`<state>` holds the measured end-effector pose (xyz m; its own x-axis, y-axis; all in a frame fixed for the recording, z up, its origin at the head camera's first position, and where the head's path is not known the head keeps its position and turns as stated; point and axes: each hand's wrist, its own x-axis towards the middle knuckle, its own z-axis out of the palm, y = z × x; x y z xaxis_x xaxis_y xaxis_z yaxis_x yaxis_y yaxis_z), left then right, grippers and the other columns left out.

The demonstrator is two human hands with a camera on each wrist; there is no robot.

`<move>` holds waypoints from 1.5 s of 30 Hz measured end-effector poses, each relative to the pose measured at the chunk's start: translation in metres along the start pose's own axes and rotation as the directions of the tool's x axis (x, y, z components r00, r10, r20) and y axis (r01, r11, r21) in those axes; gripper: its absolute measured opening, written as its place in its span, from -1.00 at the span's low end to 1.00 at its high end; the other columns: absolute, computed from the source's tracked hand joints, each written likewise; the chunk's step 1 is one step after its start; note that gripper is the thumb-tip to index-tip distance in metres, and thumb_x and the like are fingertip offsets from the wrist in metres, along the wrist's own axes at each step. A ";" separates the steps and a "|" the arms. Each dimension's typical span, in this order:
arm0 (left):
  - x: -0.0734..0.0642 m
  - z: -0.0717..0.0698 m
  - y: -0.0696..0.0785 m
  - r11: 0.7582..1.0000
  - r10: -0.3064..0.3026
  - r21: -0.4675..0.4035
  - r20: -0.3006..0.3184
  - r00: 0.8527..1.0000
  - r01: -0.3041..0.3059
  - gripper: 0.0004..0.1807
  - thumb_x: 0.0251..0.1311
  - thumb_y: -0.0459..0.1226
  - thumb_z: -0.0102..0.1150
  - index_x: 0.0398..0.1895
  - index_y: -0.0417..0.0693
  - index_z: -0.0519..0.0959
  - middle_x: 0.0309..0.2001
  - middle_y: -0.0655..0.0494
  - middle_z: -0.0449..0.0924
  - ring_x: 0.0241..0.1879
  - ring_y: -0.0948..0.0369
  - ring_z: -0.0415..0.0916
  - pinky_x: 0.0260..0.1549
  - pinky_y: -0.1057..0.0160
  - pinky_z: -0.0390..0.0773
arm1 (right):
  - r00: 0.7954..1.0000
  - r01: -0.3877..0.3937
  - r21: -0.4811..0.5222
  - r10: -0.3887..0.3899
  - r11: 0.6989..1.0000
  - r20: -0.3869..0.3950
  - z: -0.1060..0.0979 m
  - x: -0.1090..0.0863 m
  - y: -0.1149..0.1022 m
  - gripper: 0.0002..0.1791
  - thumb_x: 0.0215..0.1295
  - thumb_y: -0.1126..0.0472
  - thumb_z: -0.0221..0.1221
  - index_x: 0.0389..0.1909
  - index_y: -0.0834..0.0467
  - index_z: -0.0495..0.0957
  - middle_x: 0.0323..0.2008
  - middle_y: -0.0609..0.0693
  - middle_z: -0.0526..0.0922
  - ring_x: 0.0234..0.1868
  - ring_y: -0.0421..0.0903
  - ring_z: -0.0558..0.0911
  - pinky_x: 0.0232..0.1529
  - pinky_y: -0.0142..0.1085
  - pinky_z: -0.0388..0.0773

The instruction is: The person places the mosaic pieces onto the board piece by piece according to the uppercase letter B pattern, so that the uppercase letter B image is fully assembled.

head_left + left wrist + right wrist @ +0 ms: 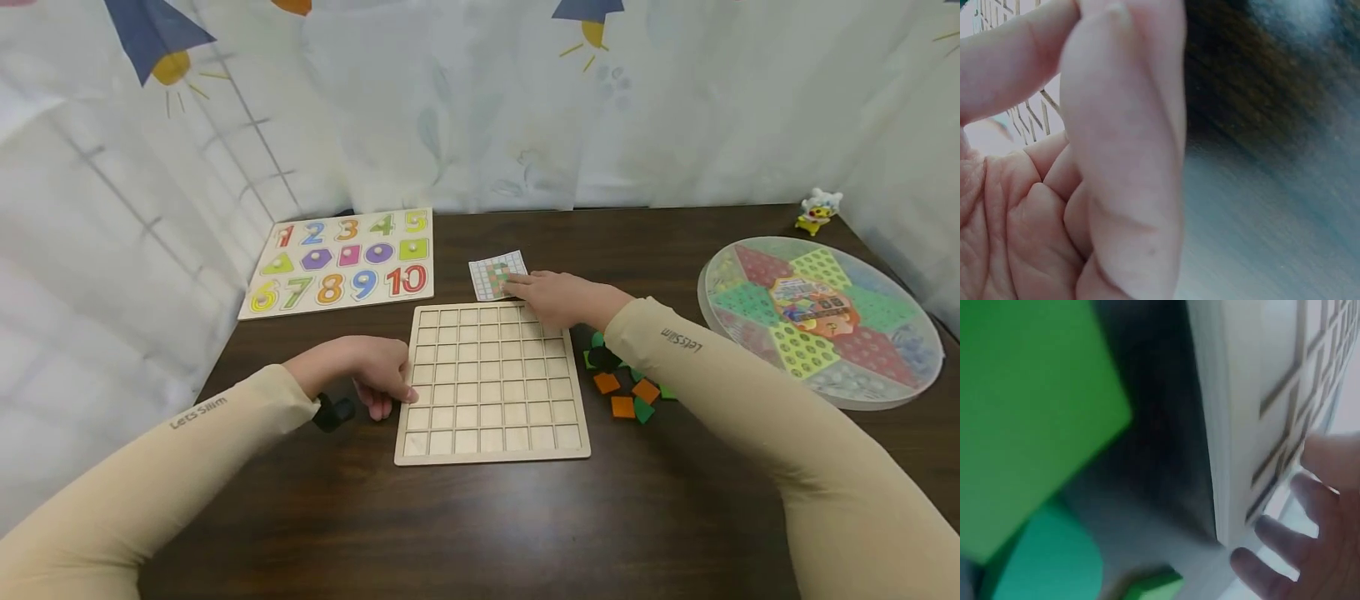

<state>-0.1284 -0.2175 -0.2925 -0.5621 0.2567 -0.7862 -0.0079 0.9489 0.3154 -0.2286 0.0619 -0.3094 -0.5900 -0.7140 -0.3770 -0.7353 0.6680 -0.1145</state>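
Observation:
A wooden grid board (491,379) lies flat on the dark table, its square cells bare. My left hand (378,371) holds its left edge, thumb on the rim and the other fingers curled beside it. In the left wrist view, the curled fingers (1125,144) cover most of the board. Beyond the board's far edge lies a small printed card (487,279) with a coloured grid pattern. The fingertips of my right hand (562,297) rest on the card, fingers extended over the board's far right corner. Right of the board are loose orange tiles (623,407) and green tiles (1035,425), partly hidden by the right forearm.
A number and shape puzzle board (341,262) lies at the back left. To the right sits a round Chinese checkers set (821,321) under a clear cover, with a small yellow-and-white figurine (818,210) behind it. A patterned curtain (465,108) hangs along the table's back edge.

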 end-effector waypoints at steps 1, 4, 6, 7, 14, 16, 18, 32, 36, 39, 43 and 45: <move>0.000 0.000 0.000 1.000 0.003 0.002 0.004 1.000 -0.003 -0.56 0.43 -0.13 0.23 -0.63 -0.16 0.63 -0.69 0.14 0.65 -0.68 0.36 0.61 -0.51 0.35 0.65 | 1.000 -0.008 0.008 0.008 1.000 0.013 0.002 0.003 0.000 -0.36 0.67 0.20 -0.16 0.65 0.16 -0.08 0.66 0.17 -0.10 0.62 0.30 0.04 0.54 0.12 0.16; -0.002 0.001 0.001 1.000 0.004 0.010 0.013 1.000 -0.004 -0.55 0.44 -0.13 0.21 -0.64 -0.16 0.63 -0.69 0.16 0.65 -0.68 0.37 0.61 -0.52 0.37 0.64 | 0.999 -0.036 0.013 0.035 0.999 0.027 0.003 0.007 -0.004 -0.36 0.69 0.08 -0.19 0.65 0.16 -0.07 0.65 0.21 -0.07 0.64 0.27 0.01 0.57 0.14 0.09; -0.004 0.000 0.002 1.000 0.010 0.017 0.018 1.000 -0.010 -0.54 0.45 -0.13 0.20 -0.63 -0.16 0.64 -0.69 0.16 0.65 -0.68 0.37 0.61 -0.52 0.37 0.63 | 0.998 -0.063 0.005 0.062 0.998 0.024 0.004 0.008 -0.009 -0.34 0.69 0.03 -0.19 0.65 0.15 -0.06 0.65 0.22 -0.06 0.64 0.27 0.01 0.55 0.16 0.11; -0.004 0.000 0.002 1.000 0.014 0.019 0.020 1.000 -0.015 -0.54 0.45 -0.12 0.20 -0.63 -0.16 0.64 -0.68 0.15 0.66 -0.67 0.37 0.61 -0.52 0.37 0.63 | 0.997 -0.072 0.003 0.072 0.997 0.020 0.003 0.009 -0.011 -0.34 0.69 0.02 -0.19 0.65 0.14 -0.06 0.64 0.23 -0.05 0.63 0.27 0.02 0.54 0.18 0.13; -0.003 -0.001 0.005 0.999 0.038 -0.001 0.005 0.999 -0.038 -0.55 0.44 -0.12 0.22 -0.62 -0.15 0.65 -0.67 0.14 0.67 -0.65 0.37 0.63 -0.52 0.38 0.62 | 0.998 -0.059 -0.018 0.059 0.998 0.006 -0.002 0.010 -0.019 -0.35 0.69 -0.01 -0.22 0.66 0.09 -0.05 0.64 0.23 -0.05 0.63 0.29 0.05 0.55 0.15 0.13; -0.001 -0.002 0.007 0.999 0.049 0.000 -0.012 0.999 -0.049 -0.55 0.45 -0.13 0.21 -0.63 -0.16 0.65 -0.68 0.15 0.67 -0.65 0.37 0.63 -0.52 0.37 0.63 | 0.999 -0.040 -0.028 0.040 0.999 0.008 -0.003 0.010 -0.019 -0.35 0.69 -0.01 -0.21 0.66 0.10 -0.05 0.64 0.23 -0.04 0.64 0.25 0.03 0.57 0.13 0.09; 0.000 -0.003 0.007 0.999 0.053 -0.003 -0.026 0.998 -0.053 -0.55 0.45 -0.13 0.20 -0.63 -0.16 0.65 -0.68 0.16 0.67 -0.65 0.37 0.63 -0.51 0.37 0.63 | 1.000 -0.024 -0.033 0.024 0.999 0.011 -0.004 0.010 -0.019 -0.35 0.69 -0.02 -0.20 0.65 0.11 -0.04 0.64 0.22 -0.04 0.64 0.23 0.02 0.58 0.11 0.06; 0.001 -0.002 0.008 0.999 0.053 -0.006 -0.016 0.998 -0.053 -0.54 0.47 -0.12 0.17 -0.63 -0.12 0.62 -0.67 0.16 0.65 -0.65 0.38 0.62 -0.51 0.38 0.62 | 0.999 -0.028 -0.008 0.028 1.000 0.019 0.000 0.014 -0.017 -0.35 0.69 -0.01 -0.19 0.65 0.11 -0.02 0.65 0.21 -0.04 0.64 0.23 0.03 0.59 0.10 0.06; 0.001 -0.002 0.009 0.999 0.044 -0.006 -0.019 0.999 -0.044 -0.55 0.47 -0.12 0.17 -0.63 -0.12 0.61 -0.67 0.16 0.64 -0.65 0.38 0.62 -0.51 0.37 0.63 | 1.000 -0.025 -0.008 0.025 1.000 0.019 0.000 0.014 -0.017 -0.35 0.69 -0.02 -0.18 0.64 0.12 -0.01 0.64 0.21 -0.02 0.65 0.21 0.03 0.59 0.09 0.05; 0.001 -0.002 0.009 0.999 0.040 -0.010 -0.020 0.999 -0.040 -0.55 0.47 -0.12 0.17 -0.63 -0.11 0.60 -0.68 0.16 0.64 -0.65 0.38 0.61 -0.51 0.38 0.62 | 1.000 -0.022 -0.008 0.022 1.000 0.022 0.000 0.013 -0.017 -0.33 0.68 -0.03 -0.16 0.64 0.13 -0.01 0.64 0.21 -0.03 0.65 0.20 0.02 0.59 0.09 0.04; 0.000 -0.002 0.009 0.999 0.037 -0.004 -0.021 0.999 -0.037 -0.55 0.47 -0.12 0.17 -0.63 -0.12 0.61 -0.67 0.16 0.64 -0.65 0.37 0.61 -0.51 0.37 0.62 | 0.999 -0.026 0.002 0.026 1.000 0.021 0.000 0.012 -0.019 -0.31 0.67 -0.04 -0.14 0.65 0.13 -0.04 0.65 0.21 -0.04 0.64 0.21 0.03 0.59 0.10 0.06; 0.000 -0.002 0.009 0.999 0.036 0.003 -0.019 0.999 -0.035 -0.55 0.47 -0.12 0.17 -0.63 -0.12 0.61 -0.67 0.16 0.64 -0.65 0.37 0.61 -0.51 0.37 0.63 | 1.000 -0.024 0.009 0.024 1.000 0.014 0.000 0.010 -0.019 -0.31 0.67 -0.03 -0.13 0.65 0.12 -0.05 0.65 0.20 -0.05 0.64 0.22 0.04 0.58 0.10 0.08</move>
<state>-0.1300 -0.2090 -0.2890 -0.5776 0.2867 -0.7643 0.0149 0.9398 0.3413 -0.2205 0.0416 -0.3106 -0.6025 -0.6949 -0.3925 -0.7179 0.6867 -0.1137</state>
